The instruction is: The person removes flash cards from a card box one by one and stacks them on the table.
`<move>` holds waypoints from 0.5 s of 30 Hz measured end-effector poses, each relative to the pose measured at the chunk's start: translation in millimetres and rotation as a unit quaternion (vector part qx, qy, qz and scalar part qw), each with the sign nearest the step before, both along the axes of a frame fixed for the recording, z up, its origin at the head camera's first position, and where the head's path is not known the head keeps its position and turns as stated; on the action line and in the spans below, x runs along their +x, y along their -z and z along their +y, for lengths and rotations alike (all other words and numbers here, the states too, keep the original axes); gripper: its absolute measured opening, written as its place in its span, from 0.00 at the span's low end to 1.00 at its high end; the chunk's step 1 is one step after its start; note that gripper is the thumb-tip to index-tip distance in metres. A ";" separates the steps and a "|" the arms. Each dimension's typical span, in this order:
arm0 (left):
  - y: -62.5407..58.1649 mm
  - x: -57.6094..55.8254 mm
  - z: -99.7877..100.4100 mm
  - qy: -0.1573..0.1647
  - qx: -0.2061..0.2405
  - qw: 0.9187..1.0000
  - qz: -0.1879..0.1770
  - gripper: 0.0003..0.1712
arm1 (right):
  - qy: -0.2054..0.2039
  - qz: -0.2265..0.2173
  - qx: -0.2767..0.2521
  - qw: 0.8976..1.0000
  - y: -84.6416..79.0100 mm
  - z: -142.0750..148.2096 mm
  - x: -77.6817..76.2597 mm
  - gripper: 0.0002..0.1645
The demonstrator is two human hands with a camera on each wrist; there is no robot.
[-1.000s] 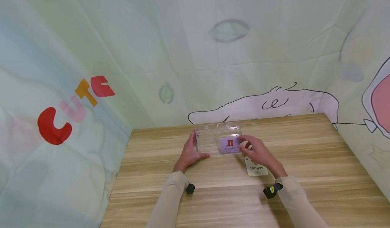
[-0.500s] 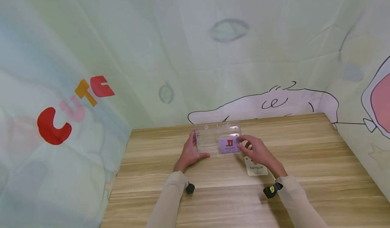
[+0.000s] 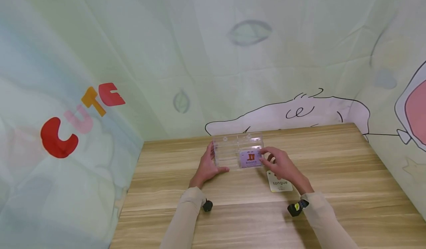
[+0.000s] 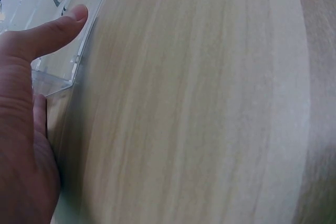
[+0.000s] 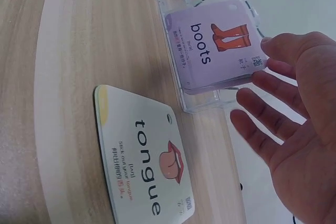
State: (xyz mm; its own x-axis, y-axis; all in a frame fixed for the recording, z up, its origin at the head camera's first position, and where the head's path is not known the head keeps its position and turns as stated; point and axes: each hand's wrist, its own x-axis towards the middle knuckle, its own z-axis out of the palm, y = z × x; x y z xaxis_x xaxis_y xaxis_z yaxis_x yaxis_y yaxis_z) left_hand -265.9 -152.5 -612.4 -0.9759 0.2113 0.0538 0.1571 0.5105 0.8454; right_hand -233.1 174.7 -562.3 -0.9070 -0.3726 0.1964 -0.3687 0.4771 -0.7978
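A clear plastic box with compartments (image 3: 227, 154) stands near the table's back edge. My left hand (image 3: 206, 168) grips its left side, thumb along the front; in the left wrist view the thumb lies over the clear wall. In the front right compartment sits a lilac "boots" flashcard (image 5: 220, 45), with a red pair of boots printed on it. My right hand (image 3: 280, 164) pinches this card's right edge between thumb and forefinger, the other fingers spread loosely. Just below that hand, a white "tongue" flashcard (image 5: 144, 156) lies on the table, its top partly hidden in the head view.
The wood-grain table (image 3: 246, 223) meets a printed cloth backdrop (image 3: 213, 75) at the back and on the left. Black wrist cameras are strapped at both sleeves (image 3: 189, 204).
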 end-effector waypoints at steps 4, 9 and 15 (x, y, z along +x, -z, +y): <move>-0.2 0.1 0.1 0.000 0.003 1.000 0.001 0.79 | 0.004 -0.011 -0.008 1.000 1.6 -1.8 0.8 0.15; -0.5 -0.1 0.4 0.001 0.005 1.000 0.001 0.79 | -0.007 -0.027 -0.042 0.999 5.4 -5.0 0.5 0.11; -0.8 -0.2 0.7 0.000 0.001 1.000 -0.003 0.79 | -0.012 -0.016 -0.046 0.999 9.5 -8.1 -0.4 0.08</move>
